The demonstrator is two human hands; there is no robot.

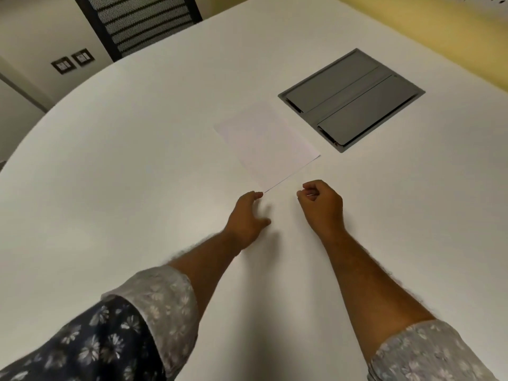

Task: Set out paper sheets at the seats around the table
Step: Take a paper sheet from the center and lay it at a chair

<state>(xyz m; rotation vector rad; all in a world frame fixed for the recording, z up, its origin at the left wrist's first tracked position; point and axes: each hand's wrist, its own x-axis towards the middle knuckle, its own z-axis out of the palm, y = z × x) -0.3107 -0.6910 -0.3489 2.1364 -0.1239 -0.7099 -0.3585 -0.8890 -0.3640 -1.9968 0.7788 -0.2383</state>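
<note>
A thin stack of white paper sheets [268, 145] lies flat on the round white table [123, 160], a little left of the table's middle. My left hand [247, 217] rests palm down on the table, its fingertips touching the near corner of the stack. My right hand [321, 204] hovers just right of that corner, fingers curled in loosely, thumb and forefinger close together, with nothing visibly held.
A grey cable hatch [351, 100] is set into the table right of the sheets. A black mesh chair [140, 23] stands at the far edge. Wall sockets [72, 61] sit at the far left.
</note>
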